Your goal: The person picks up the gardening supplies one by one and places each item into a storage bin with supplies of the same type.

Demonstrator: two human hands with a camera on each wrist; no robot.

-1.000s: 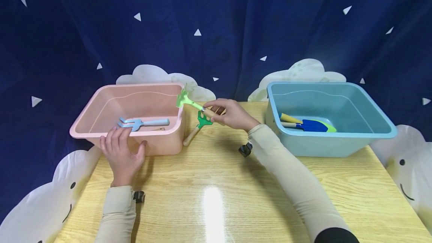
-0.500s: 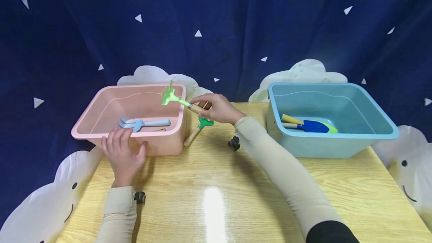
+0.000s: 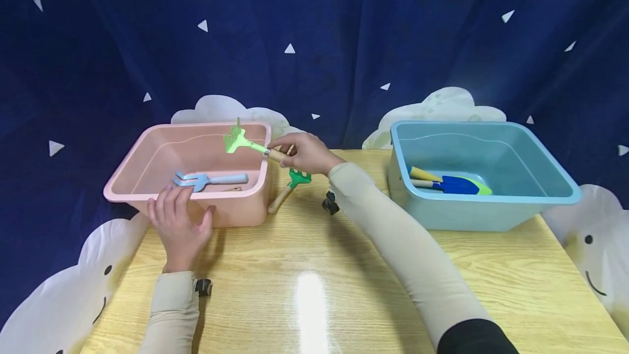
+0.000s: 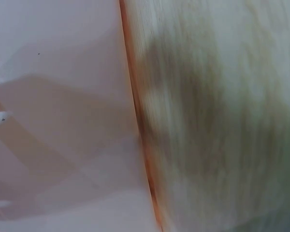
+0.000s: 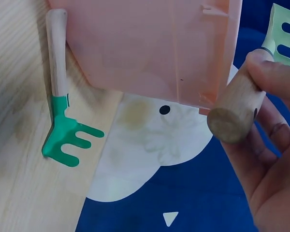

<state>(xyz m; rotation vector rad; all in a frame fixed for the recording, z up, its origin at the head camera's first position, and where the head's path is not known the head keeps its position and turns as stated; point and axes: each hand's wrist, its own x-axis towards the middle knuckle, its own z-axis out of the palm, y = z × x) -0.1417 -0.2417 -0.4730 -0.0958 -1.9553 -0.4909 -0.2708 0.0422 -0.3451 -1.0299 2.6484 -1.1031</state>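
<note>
My right hand (image 3: 309, 153) pinches the wooden handle of a light green hand rake (image 3: 238, 139), whose tined head hangs over the right part of the pink bin (image 3: 245, 209). In the right wrist view the handle's butt end faces the camera. My left hand (image 3: 179, 228) grips the front rim of that bin, fingers bent over it and thumb outside. Inside lie a light blue hand fork (image 3: 199, 180) and a small piece of another wooden thing, mostly hidden by the wall. A dark green rake (image 5: 67, 135) with a wooden handle lies on the table beside the bin.
A blue bin (image 3: 491, 214) stands on the right of the wooden table (image 3: 255, 288). It holds a dark blue shovel (image 3: 457, 184), a yellow handle (image 3: 422, 174) and a lime green blade partly under the shovel. A dark blue curtain (image 3: 324, 26) hangs behind.
My right hand has carried the light green rake leftward, from the pink bin's right rim to above its inside. My left hand has stayed on the rim.
</note>
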